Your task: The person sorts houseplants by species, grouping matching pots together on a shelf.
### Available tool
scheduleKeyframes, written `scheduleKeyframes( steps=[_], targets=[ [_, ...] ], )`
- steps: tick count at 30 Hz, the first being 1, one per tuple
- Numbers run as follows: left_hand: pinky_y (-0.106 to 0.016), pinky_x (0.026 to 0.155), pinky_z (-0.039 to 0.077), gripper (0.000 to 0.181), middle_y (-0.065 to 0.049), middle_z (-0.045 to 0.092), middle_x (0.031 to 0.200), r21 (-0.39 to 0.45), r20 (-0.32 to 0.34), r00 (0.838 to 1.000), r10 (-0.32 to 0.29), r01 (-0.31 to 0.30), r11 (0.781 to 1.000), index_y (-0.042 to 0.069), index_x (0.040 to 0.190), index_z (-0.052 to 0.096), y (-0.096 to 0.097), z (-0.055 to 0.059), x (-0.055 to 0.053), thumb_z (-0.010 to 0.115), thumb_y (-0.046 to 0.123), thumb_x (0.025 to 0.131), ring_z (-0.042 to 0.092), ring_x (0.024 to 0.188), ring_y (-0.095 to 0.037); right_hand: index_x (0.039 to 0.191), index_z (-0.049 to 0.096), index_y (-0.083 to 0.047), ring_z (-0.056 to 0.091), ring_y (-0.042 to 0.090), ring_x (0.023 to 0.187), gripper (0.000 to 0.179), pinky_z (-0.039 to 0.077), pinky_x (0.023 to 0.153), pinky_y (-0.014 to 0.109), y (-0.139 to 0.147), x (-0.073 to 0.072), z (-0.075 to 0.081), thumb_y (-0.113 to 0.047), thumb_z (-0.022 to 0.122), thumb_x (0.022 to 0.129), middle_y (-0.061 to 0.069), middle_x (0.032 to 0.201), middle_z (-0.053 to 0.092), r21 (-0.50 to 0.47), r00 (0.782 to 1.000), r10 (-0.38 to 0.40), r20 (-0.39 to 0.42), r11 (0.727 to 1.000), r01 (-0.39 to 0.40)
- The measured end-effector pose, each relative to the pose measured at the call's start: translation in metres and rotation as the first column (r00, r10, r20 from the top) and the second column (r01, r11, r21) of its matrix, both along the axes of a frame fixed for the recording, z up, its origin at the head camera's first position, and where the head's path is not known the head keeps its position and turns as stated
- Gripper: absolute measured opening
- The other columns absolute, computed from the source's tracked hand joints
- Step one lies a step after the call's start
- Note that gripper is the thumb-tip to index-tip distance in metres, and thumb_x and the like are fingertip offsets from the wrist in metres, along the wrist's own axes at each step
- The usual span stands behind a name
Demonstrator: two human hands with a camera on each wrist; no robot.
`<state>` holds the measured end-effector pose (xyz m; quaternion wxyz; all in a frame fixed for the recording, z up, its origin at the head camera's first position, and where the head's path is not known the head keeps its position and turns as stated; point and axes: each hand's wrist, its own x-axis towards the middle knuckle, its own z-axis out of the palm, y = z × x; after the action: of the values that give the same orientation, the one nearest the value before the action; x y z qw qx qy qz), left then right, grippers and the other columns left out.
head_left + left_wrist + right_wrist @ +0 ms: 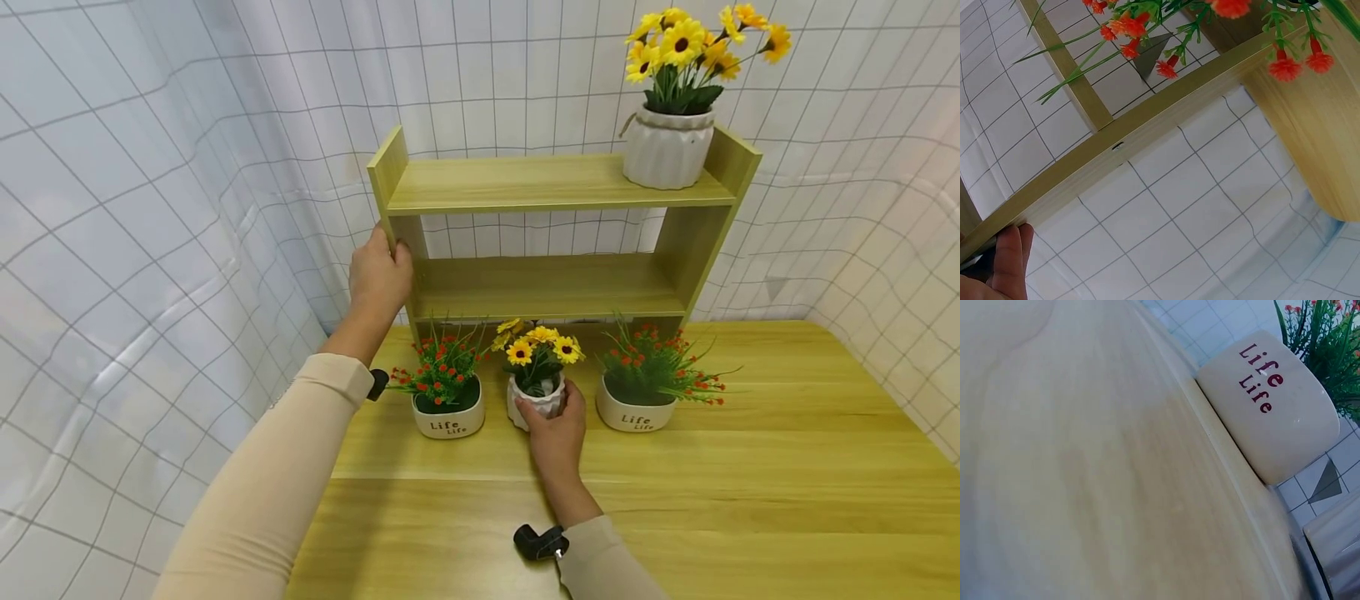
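My left hand [381, 275] grips the left side panel of a two-tier wooden shelf [525, 183], with the thumb on the inner side. In the left wrist view, fingers [1010, 259] lie against the panel's edge. Low in front of the shelf, my right hand [558, 429] holds a small white ribbed flowerpot [521, 408] of yellow sunflowers [542, 342], thumb at its front and fingers round its right side. On either side of it stand oval white flowerpots marked "Life", the left one [448, 422] and the right one [633, 412], both with red flowers and green grass.
A larger white flowerpot [667, 154] with yellow sunflowers stands at the right end of the shelf's top board. The shelf is at the back of a wooden table [750, 500]. White grid-patterned curtain [150, 208] hangs behind and at both sides.
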<state>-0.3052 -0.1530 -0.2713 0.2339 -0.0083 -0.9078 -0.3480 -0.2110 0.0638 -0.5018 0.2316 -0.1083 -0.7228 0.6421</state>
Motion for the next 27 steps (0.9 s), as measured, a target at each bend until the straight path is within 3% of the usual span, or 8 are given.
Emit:
scheduleKeyframes(
  steps=[15,27],
  targets=[
    [-0.053,0.077,0.052,0.029,-0.025,0.066,0.112,0.01,0.025,1.0,0.012,-0.012,1.0,0.001,0.116,0.053,-0.001,-0.001,0.001,0.041,0.025,0.104,0.065,0.1,-0.041,0.14,0.045,0.0,0.046,0.03,0.128,0.08,0.037,0.107,0.048,0.004,0.015,0.008,-0.019,0.088,0.076,0.016,0.137,0.05,-0.03,0.999,0.012,-0.04,0.999,-0.013],
    [-0.054,0.078,0.052,0.031,-0.026,0.067,0.113,-0.005,0.002,1.0,0.016,-0.015,1.0,0.001,0.119,0.054,-0.002,-0.003,-0.001,0.041,0.025,0.104,0.065,0.102,-0.043,0.14,0.045,-0.003,0.046,0.027,0.124,0.079,0.037,0.104,0.05,0.005,0.023,0.019,-0.016,0.088,0.075,0.013,0.136,0.05,-0.039,0.997,0.0,-0.078,0.999,-0.003]
  ],
)
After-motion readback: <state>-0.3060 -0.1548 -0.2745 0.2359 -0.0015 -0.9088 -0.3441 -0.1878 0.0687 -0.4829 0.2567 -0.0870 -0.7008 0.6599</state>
